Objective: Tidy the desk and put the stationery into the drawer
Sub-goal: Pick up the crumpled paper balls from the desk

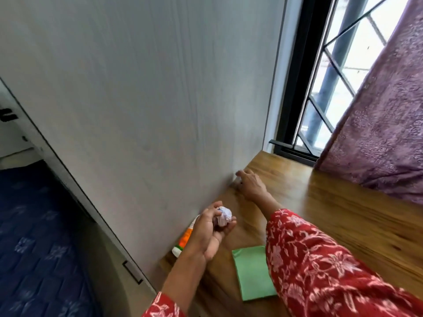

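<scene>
My left hand (211, 229) is held above the wooden desk (343, 213) and is closed on a crumpled ball of white paper (223, 216). My right hand (250, 184) reaches far across the desk to the grey wall panel, fingers curled over something small and pale that I cannot make out. A white and orange tube (184, 239) lies against the wall, partly hidden by my left hand. A green pad (251, 273) lies flat on the desk beneath my right sleeve.
A grey panel (148, 99) rises along the desk's left side. A purple curtain (384, 133) drapes onto the far right of the desk beside a barred window (327, 83). A blue patterned bed (34, 236) lies lower left. A dark handle (132, 272) shows below the panel.
</scene>
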